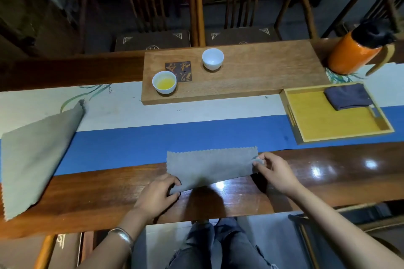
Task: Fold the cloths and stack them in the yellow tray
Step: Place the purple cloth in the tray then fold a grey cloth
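Grey cloth (209, 166) lies folded to a long strip across the table's (328, 172) near edge, partly on the blue runner (153, 140). Left hand (156, 194) pinches its near-left corner; right hand (273, 170) pinches the right end, fingers curled on the fabric. Yellow tray (341, 124) sits well to the right with one dark folded cloth (347, 96) in it. A second grey cloth (37, 150) waits at far left. Next fold likely: carry right end onto left, match the scalloped edges, press the crease flat.

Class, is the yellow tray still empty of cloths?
No, a folded dark blue cloth already lies in the yellow tray.
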{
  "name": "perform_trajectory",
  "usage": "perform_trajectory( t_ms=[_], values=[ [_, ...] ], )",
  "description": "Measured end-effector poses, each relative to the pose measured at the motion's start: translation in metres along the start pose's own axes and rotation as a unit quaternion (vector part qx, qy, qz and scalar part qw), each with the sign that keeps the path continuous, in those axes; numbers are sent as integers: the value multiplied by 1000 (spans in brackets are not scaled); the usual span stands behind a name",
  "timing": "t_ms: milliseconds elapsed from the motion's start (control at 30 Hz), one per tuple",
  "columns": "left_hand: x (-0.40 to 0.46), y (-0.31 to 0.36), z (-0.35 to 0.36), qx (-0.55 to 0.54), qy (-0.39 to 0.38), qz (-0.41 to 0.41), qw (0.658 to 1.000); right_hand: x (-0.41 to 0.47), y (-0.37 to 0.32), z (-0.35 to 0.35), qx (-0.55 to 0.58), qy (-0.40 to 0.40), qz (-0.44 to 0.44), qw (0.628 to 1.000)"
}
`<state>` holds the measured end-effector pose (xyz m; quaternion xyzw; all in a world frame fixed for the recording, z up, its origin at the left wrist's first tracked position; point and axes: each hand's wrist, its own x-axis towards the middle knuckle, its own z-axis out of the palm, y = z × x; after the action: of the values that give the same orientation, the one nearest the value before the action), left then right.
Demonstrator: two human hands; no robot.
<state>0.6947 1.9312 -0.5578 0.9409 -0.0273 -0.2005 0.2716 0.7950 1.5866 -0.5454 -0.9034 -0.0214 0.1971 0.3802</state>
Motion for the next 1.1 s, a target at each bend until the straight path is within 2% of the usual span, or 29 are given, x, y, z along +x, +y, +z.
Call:
perform_trajectory(
  t_ms=[67, 133, 233, 300, 533, 767, 867, 1000, 1100],
  values=[
    [2, -2, 4, -98, 73, -43, 992, 4, 3, -1, 7, 1, 6, 1000],
    [6, -4, 3, -208, 126, -95, 965, 7, 6, -2, 20, 4, 16, 1000],
    [18, -3, -4, -328, 156, -144, 920, 14, 11, -2, 32, 5, 26, 999],
    [29, -4, -8, -357, 166, -160, 905, 21, 11, 0, 31, 15, 29, 999],
    [64, -10, -3, -283, 194, -224, 912, 45, 7, 12, -7, 44, 57, 997],
    [72, -15, 3, -182, 202, -236, 933, 55, 9, 26, -64, 71, 76, 993],
    [72, -14, 1, -179, 213, -258, 925, 55, 12, 31, -67, 98, 93, 989],
    [67, -19, -9, -172, 222, -320, 905, 44, 7, 31, -18, 182, 143, 973],
    [55, -26, -17, -161, 192, -338, 907, 27, -12, 31, 9, 203, 104, 974]
  ],
)
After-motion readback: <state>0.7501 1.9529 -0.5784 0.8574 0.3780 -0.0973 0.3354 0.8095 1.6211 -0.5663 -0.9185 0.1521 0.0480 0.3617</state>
